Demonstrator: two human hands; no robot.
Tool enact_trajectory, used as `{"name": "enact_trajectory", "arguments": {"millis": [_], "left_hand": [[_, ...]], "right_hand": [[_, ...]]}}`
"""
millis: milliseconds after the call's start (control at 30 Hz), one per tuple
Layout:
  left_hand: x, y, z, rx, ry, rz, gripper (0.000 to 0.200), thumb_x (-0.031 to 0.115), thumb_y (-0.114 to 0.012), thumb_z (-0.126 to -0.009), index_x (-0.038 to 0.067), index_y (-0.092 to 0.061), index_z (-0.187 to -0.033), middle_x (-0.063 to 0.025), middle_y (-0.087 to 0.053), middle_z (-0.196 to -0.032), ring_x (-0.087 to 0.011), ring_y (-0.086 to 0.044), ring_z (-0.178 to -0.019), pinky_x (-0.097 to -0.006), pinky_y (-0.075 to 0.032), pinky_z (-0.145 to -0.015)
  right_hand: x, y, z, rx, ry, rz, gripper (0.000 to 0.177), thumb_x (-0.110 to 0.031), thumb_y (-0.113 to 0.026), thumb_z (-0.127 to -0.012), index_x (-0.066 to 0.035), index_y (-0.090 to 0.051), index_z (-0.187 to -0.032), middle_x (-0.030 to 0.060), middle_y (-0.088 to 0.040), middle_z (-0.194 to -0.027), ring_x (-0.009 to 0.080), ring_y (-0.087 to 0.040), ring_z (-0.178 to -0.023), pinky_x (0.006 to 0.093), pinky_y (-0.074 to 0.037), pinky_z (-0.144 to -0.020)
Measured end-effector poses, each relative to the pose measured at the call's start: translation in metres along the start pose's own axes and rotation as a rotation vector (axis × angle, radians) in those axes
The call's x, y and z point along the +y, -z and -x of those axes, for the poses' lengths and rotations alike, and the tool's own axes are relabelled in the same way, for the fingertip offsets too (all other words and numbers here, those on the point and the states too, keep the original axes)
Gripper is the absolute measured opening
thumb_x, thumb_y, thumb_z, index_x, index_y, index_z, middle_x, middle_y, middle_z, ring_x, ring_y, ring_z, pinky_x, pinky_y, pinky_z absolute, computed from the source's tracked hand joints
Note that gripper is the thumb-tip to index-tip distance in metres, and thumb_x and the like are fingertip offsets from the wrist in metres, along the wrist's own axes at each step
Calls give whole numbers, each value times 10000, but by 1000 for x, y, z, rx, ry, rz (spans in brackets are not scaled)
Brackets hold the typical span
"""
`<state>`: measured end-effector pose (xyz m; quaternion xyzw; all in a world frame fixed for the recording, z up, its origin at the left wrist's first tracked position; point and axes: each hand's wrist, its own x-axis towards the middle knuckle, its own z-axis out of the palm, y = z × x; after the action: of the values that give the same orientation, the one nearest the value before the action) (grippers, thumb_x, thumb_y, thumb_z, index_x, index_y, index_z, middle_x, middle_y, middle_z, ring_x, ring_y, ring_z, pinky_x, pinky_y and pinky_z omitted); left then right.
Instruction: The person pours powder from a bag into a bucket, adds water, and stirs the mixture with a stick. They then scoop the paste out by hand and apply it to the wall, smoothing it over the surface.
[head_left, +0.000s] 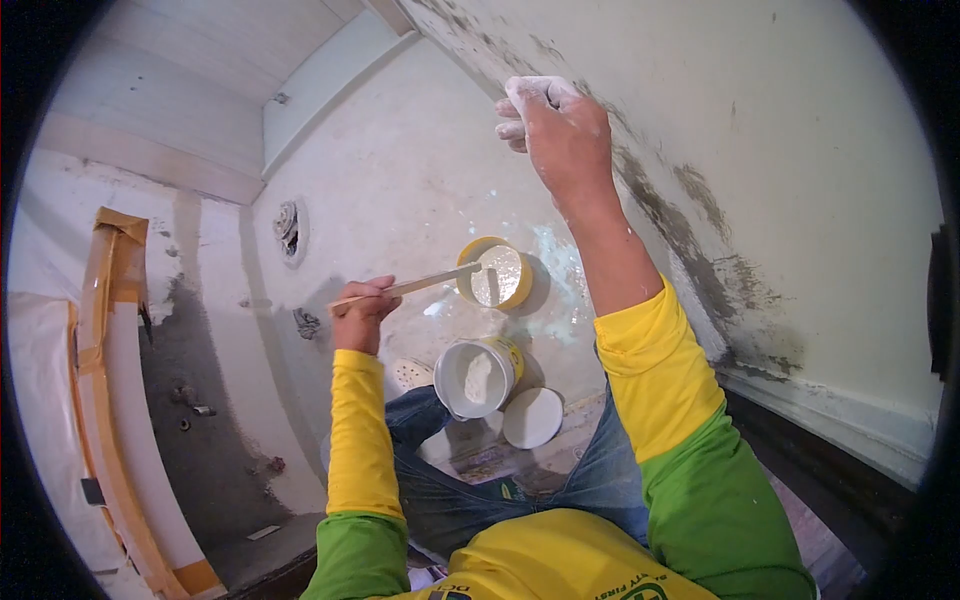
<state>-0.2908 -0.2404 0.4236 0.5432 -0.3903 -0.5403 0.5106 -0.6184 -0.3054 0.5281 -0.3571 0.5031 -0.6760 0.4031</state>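
My left hand (366, 312) is closed around a wooden stick (430, 282), whose far end reaches over the yellow-rimmed bucket (523, 285). Inside that bucket is a wet, whitish mixture (496, 268). My right hand (552, 120) is raised near the wall, coated in white powder, with its fingers curled; whether they hold anything cannot be made out. Below the yellow-rimmed bucket, a white tub (448, 378) holds white powder (478, 378). A round white lid (533, 418) lies beside the tub.
White splashes (553, 270) mark the floor around the bucket. At the right rises a wall (820, 200) with dark stains. A taped edge (98, 380) stands at the left. Grey lumps sit in floor openings (290, 233). A perforated white item (411, 374) is left of the tub.
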Motion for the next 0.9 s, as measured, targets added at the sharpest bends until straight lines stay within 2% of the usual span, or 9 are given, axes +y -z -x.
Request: {"name": "enact_trajectory", "arguments": {"millis": [100, 233, 267, 333, 367, 467, 567, 833, 900], "left_hand": [[-51, -16, -23, 19, 26, -134, 135, -112, -563, -699, 20, -569, -727, -185, -645, -982, -274, -635, -852, -393, -572, -771], [-143, -32, -40, -20, -4, -76, 119, -92, -599, -686, 11, -559, -730, -181, -641, -965, -261, -628, -813, -375, -571, -714], [-140, -33, -39, -18, -7, -74, 119, -92, -599, -686, 11, -559, -730, -181, -641, -965, -261, -628, -813, -375, -571, -714], [-126, -41, -32, -79, 289, -95, 130, -96, -590, -687, 16, -543, -734, -178, -634, -966, -265, -628, -802, -374, -569, -716], [-115, -42, -30, -79, 294, -96, 130, -96, -590, -687, 16, -543, -734, -178, -634, -966, -265, -628, -802, -374, -569, -716], [-58, -43, -29, -71, 278, -127, 153, -117, -554, -690, 26, -528, -736, -184, -624, -983, -275, -627, -815, -394, -577, -736], [-43, -45, -38, -36, 164, -88, 153, -121, -539, -691, 26, -524, -734, -180, -624, -984, -275, -627, -810, -398, -576, -720], [-137, -78, -55, -83, -90, -181, 96, -53, -554, -690, 4, -611, -744, -146, -675, -933, -209, -619, -780, -299, -515, -707], [-132, -79, -44, -272, -49, -405, 80, -40, -577, -699, 5, -620, -750, -120, -679, -938, -194, -618, -835, -286, -499, -762]], "right_hand": [[4, 3, -4, -6, 14, 10, 281, -250, -563, -856, 15, -656, -864, 79, -670, -741, 147, -645, -616, 284, -495, -631], [3, -1, -2, -14, 2, 25, 281, -250, -559, -851, 14, -654, -851, 82, -671, -748, 146, -646, -614, 282, -494, -630], [2, -2, -3, -17, 5, 25, 281, -250, -559, -851, 14, -654, -851, 82, -671, -748, 146, -646, -614, 282, -494, -630], [5, -3, -2, -7, -14, -7, 281, -250, -559, -850, 14, -655, -846, 83, -672, -751, 149, -647, -615, 281, -493, -629], [6, -1, -3, -5, -18, -5, 281, -250, -559, -850, 14, -655, -846, 83, -672, -751, 149, -647, -615, 281, -493, -629], [6, 0, -3, -26, 15, -18, 284, -253, -561, -852, 15, -655, -868, 80, -673, -755, 149, -645, -616, 283, -492, -627], [4, 1, -1, -8, -24, -28, 276, -245, -569, -854, 15, -656, -887, 80, -674, -762, 151, -645, -616, 281, -490, -621], [6, -3, -2, -8, -23, -5, 284, -249, -574, -854, 22, -656, -878, 81, -675, -756, 143, -651, -618, 281, -490, -629], [13, -6, -2, -51, -18, 33, 298, -271, -576, -845, 12, -661, -886, 97, -679, -765, 177, -661, -643, 298, -497, -651]]}}
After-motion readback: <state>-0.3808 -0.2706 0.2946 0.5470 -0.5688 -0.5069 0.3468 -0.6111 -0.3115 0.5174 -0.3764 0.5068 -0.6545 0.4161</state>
